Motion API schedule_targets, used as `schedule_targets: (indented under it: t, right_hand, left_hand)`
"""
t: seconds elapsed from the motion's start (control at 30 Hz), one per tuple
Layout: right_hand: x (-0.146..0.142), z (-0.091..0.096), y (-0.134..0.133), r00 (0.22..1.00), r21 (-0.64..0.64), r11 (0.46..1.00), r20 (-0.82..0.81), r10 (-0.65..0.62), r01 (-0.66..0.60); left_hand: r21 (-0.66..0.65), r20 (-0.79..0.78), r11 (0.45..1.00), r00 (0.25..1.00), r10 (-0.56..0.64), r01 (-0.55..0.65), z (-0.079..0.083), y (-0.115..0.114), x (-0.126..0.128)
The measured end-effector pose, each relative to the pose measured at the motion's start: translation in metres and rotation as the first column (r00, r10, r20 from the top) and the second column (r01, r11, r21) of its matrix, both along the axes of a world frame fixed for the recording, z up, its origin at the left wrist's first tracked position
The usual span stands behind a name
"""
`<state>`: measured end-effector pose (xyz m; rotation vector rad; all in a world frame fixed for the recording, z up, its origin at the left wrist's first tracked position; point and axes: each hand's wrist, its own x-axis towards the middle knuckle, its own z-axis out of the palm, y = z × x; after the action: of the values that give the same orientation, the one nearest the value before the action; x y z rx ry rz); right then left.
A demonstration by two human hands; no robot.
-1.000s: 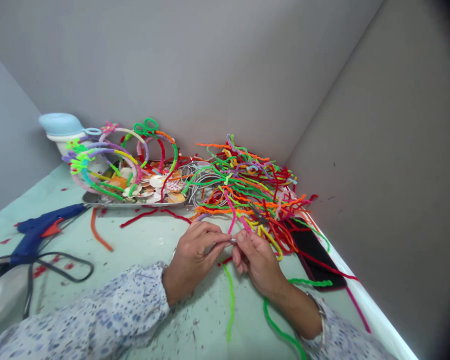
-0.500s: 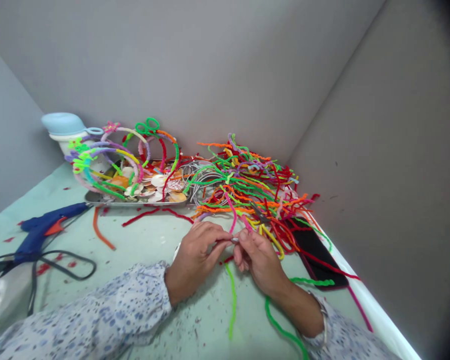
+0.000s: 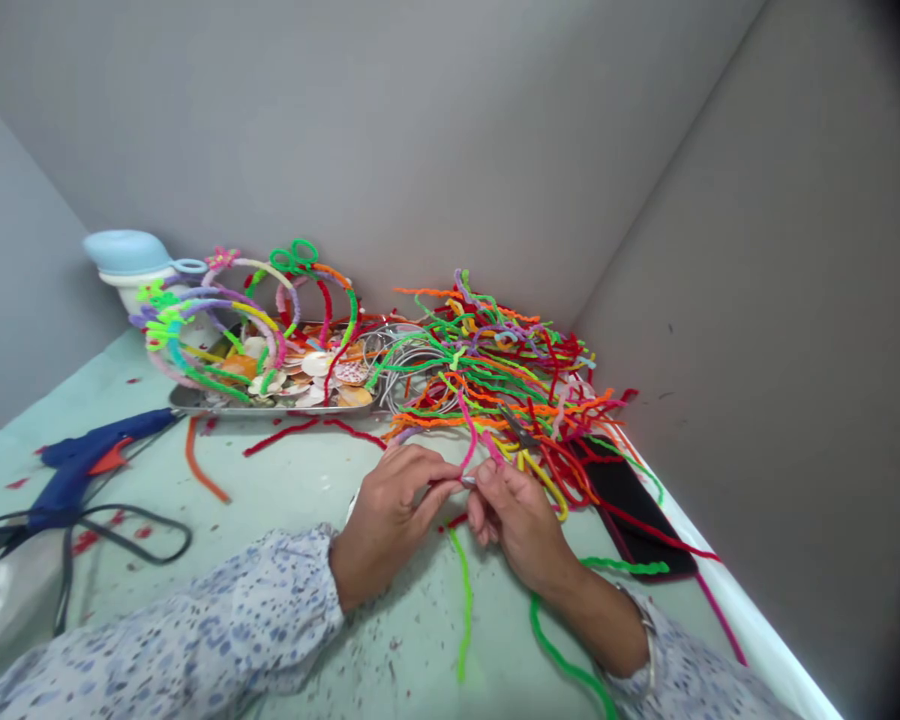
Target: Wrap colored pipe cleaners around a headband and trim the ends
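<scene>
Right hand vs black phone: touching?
Apart. The head view shows it: a strip of pale green tabletop lies open between the right hand and the near edge of the black phone.

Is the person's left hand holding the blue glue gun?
No, the glue gun lies on the table, apart from the left hand, whose fingertips pinch a thin grey piece.

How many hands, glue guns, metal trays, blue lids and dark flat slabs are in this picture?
Left hand and right hand: 2
Glue gun: 1
Metal tray: 1
Blue lid: 1
Dark flat slab: 1
Total: 6
</scene>
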<state>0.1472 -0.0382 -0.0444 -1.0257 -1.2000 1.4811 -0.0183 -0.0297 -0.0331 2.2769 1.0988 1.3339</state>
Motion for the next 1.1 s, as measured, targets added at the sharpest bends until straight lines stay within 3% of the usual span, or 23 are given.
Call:
schedule_targets:
  t: [0.5,0.77,1.1]
  right_hand:
    - [-0.0004,-0.0021,0.0004,0.990,0.021,0.996,-0.111,-0.083,0.086]
    - [-0.0003,0.0006,0.0003,0.996,0.017,0.998,-0.062,-0.066,0.067]
    - [0.0030,0.0000,-0.0030,0.965,0.279,0.938,0.104,-0.240,0.204]
  left_hand:
    - [-0.128,-0.040,0.992,0.999,-0.014,0.009,0.0035,-0.0018,0.0001]
    - [-0.159,-0.060,0.987,0.998,-0.011,0.001,0.0048,-0.0040,0.0002]
    - [-0.150,-0.081,0.989,0.997,-0.018,0.005,0.0052,-0.0054,0.0013]
